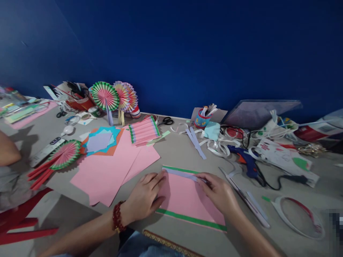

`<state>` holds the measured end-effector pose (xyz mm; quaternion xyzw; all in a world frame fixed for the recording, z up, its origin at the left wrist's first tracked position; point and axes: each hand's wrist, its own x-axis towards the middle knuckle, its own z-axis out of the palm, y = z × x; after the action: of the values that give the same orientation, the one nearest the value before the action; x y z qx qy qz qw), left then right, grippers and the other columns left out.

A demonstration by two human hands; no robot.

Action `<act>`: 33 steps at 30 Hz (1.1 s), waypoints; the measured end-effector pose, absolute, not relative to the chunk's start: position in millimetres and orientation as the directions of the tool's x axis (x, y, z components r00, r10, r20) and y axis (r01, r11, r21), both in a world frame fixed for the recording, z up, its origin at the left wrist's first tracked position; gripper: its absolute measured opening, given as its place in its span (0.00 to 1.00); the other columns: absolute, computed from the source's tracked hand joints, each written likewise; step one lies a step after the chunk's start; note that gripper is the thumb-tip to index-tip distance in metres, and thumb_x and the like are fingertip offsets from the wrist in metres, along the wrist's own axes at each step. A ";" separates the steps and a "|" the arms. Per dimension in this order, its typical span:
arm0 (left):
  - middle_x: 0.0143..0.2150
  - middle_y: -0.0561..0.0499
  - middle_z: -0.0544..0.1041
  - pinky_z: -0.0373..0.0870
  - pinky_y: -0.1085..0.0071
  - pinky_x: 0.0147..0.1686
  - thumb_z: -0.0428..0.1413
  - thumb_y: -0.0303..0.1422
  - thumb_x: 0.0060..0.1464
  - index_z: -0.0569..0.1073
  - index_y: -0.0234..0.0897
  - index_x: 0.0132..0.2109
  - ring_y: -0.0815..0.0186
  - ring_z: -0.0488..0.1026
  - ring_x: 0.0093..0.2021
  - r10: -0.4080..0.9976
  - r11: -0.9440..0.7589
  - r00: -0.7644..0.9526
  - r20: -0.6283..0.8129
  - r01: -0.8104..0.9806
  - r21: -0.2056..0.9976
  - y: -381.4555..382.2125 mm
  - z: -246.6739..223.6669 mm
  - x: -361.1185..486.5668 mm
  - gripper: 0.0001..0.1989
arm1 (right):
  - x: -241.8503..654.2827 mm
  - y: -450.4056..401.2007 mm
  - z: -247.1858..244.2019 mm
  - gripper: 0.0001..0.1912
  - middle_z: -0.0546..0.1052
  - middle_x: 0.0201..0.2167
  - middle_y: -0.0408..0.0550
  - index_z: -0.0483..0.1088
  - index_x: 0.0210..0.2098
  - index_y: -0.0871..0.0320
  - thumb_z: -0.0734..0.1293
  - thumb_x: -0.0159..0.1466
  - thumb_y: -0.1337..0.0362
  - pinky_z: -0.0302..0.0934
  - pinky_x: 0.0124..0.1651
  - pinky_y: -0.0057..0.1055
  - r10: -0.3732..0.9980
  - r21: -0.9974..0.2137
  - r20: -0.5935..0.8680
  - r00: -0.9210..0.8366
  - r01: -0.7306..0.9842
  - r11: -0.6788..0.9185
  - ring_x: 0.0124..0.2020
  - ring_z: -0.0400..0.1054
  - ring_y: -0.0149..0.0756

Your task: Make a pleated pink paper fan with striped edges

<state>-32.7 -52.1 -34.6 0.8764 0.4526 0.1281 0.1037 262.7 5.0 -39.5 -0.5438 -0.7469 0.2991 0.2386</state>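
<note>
In front of me lies a pink paper sheet (184,200) with green strips along its far and near edges. A thin lavender paper strip (178,173) lies across it, just below the far green band. My left hand (146,196), wearing a red bead bracelet, rests over the sheet's left side. Its fingers are stretched out, with the fingertips pressing the strip's left end and the thumb on the sheet. My right hand (217,191) pinches the strip's right end between thumb and fingers.
Plain pink sheets (104,171) lie left, beside a folded fan (65,155). Rightward are a craft knife (246,200), a blue glue gun (248,162) and a tape roll (298,217). Loose lavender strips (195,142) lie ahead. Another person's arm (8,150) shows at left.
</note>
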 end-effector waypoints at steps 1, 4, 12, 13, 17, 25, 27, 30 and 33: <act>0.71 0.39 0.58 0.67 0.52 0.54 0.54 0.34 0.61 0.59 0.32 0.67 0.51 0.64 0.59 0.820 -0.569 0.559 0.127 0.767 0.295 -52.1 -34.6 -32.7 0.30 | 262.8 4.9 -39.7 0.14 0.82 0.38 0.48 0.76 0.41 0.53 0.60 0.67 0.57 0.68 0.40 0.34 0.956 -0.708 0.030 -0.293 0.669 0.228 0.37 0.76 0.41; 0.71 0.40 0.57 0.66 0.51 0.55 0.54 0.34 0.61 0.59 0.31 0.67 0.50 0.63 0.59 0.822 -0.564 0.559 0.112 0.772 0.292 -52.2 -34.3 -32.7 0.30 | 262.8 5.3 -39.7 0.14 0.82 0.38 0.48 0.76 0.41 0.53 0.61 0.67 0.56 0.68 0.41 0.34 0.955 -0.709 0.020 -0.297 0.669 0.224 0.38 0.76 0.41; 0.71 0.41 0.57 0.65 0.50 0.56 0.54 0.33 0.61 0.58 0.31 0.67 0.50 0.62 0.58 0.821 -0.562 0.564 0.088 0.772 0.297 -52.2 -33.2 -31.3 0.30 | 263.1 7.5 -40.5 0.14 0.82 0.39 0.48 0.76 0.40 0.52 0.60 0.67 0.57 0.68 0.42 0.35 0.951 -0.713 0.036 -0.309 0.658 0.240 0.39 0.76 0.42; 0.71 0.41 0.57 0.65 0.50 0.56 0.54 0.33 0.61 0.58 0.32 0.67 0.50 0.62 0.58 0.822 -0.561 0.563 0.086 0.773 0.296 -52.2 -33.4 -31.5 0.30 | 263.0 7.5 -40.5 0.14 0.82 0.39 0.48 0.76 0.40 0.52 0.60 0.67 0.57 0.68 0.42 0.35 0.951 -0.713 0.042 -0.307 0.658 0.243 0.39 0.76 0.42; 0.72 0.42 0.56 0.64 0.51 0.57 0.53 0.33 0.61 0.58 0.32 0.68 0.50 0.62 0.58 0.821 -0.563 0.564 0.090 0.772 0.295 -52.3 -34.4 -32.0 0.30 | 262.5 7.7 -39.2 0.14 0.82 0.38 0.47 0.76 0.40 0.52 0.60 0.66 0.56 0.68 0.41 0.34 0.949 -0.702 0.050 -0.310 0.665 0.254 0.38 0.76 0.41; 0.71 0.40 0.57 0.65 0.51 0.56 0.53 0.32 0.61 0.57 0.32 0.68 0.50 0.63 0.58 0.821 -0.565 0.563 0.095 0.777 0.276 -53.0 -34.0 -31.2 0.30 | 262.0 7.4 -37.8 0.13 0.82 0.40 0.47 0.75 0.41 0.52 0.59 0.67 0.58 0.68 0.43 0.36 0.949 -0.705 0.048 -0.312 0.663 0.254 0.40 0.76 0.42; 0.71 0.41 0.57 0.66 0.51 0.55 0.53 0.32 0.61 0.56 0.33 0.69 0.50 0.63 0.58 0.822 -0.564 0.562 0.093 0.779 0.274 -52.9 -34.5 -31.2 0.31 | 261.7 7.4 -37.8 0.13 0.82 0.41 0.48 0.75 0.42 0.52 0.59 0.67 0.58 0.68 0.43 0.36 0.949 -0.713 0.061 -0.308 0.652 0.257 0.41 0.76 0.42; 0.71 0.41 0.57 0.66 0.52 0.56 0.53 0.33 0.61 0.56 0.34 0.69 0.51 0.63 0.58 0.822 -0.565 0.561 0.101 0.779 0.272 -52.6 -35.3 -31.3 0.31 | 261.7 7.8 -38.6 0.13 0.82 0.41 0.48 0.75 0.42 0.52 0.59 0.68 0.58 0.68 0.44 0.36 0.950 -0.721 0.067 -0.304 0.643 0.257 0.41 0.76 0.42; 0.71 0.41 0.58 0.66 0.52 0.56 0.53 0.33 0.61 0.57 0.34 0.69 0.51 0.63 0.58 0.824 -0.564 0.555 0.115 0.781 0.269 -52.5 -35.8 -31.4 0.31 | 262.0 8.2 -39.8 0.13 0.81 0.42 0.48 0.75 0.42 0.52 0.59 0.68 0.58 0.68 0.45 0.37 0.950 -0.719 0.071 -0.304 0.645 0.260 0.42 0.76 0.42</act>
<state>-31.4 -52.5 -35.8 0.8769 0.4574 0.1144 0.0938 262.0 8.2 -39.8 -0.5309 -0.7509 0.2967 0.2573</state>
